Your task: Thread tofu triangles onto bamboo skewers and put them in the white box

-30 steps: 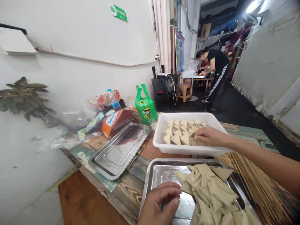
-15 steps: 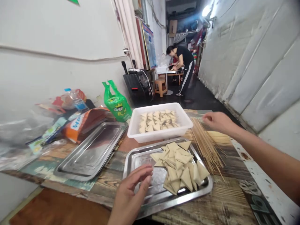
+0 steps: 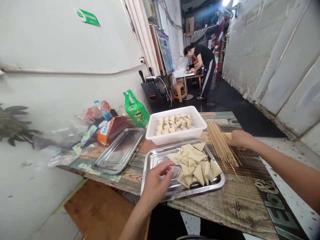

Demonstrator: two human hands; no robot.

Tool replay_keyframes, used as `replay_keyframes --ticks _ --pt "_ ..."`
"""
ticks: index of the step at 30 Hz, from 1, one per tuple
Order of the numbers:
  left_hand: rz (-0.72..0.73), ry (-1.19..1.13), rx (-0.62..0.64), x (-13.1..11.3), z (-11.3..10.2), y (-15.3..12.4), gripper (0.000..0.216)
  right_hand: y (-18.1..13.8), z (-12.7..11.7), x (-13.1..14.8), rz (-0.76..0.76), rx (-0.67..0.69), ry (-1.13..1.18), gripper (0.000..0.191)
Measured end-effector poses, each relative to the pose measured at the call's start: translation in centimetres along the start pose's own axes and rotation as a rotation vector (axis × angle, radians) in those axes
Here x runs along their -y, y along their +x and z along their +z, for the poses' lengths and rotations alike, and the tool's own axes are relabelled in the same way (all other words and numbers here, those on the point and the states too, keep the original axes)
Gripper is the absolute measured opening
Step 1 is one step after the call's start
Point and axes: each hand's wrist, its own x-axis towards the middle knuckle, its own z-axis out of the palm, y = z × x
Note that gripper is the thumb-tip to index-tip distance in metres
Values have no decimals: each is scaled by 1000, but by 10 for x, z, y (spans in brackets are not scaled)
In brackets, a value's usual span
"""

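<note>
My left hand (image 3: 160, 178) hovers over the left part of a metal tray (image 3: 150, 163), its thumb and fingers apart and nothing between them. Close to its fingertips lies a heap of pale, folded tofu-skin-like triangles (image 3: 192, 163). My right hand (image 3: 241, 139) is down at the right side of a bundle of thin bamboo skewers (image 3: 221, 145), fingers curled. What its fingertips grip, if anything, is hidden. Behind the tray stands a white plastic tub (image 3: 175, 136) holding rows of similar triangles (image 3: 173, 124) on skewers.
Left of the tub lies a second metal tray (image 3: 120, 150). A green bag (image 3: 137, 113), an orange package (image 3: 106, 131) and clear plastic wrapping (image 3: 60, 140) sit around it. Farther back, a person (image 3: 203, 66) bends over a table beside a stool (image 3: 178, 91) and a black speaker box (image 3: 155, 91).
My right hand has come down onto the skewers from just above them. My left hand stays over the tray's left part. The camera view has shifted left.
</note>
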Motion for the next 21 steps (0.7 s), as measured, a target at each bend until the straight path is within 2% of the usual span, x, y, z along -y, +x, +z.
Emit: replay_keyframes --ticks 3,7,10,14,16,21 --pt "61 74 61 -3 3 18 27 -1 -5 0 108 246 -73 23" --pt "151 272 85 -13 15 46 29 -10 -7 -1 181 372 -98 25" --pt "188 522 88 -23 30 59 31 -17 -6 -3 193 355 -57 25" --pt "212 821 -24 -36 50 63 46 -23 0 -7 192 275 44 24" --pt "207 870 -40 -40 57 63 49 -26 4 -9 192 222 101 24" --pt "145 828 34 -40 63 67 43 -35 11 -12 150 83 257 21"
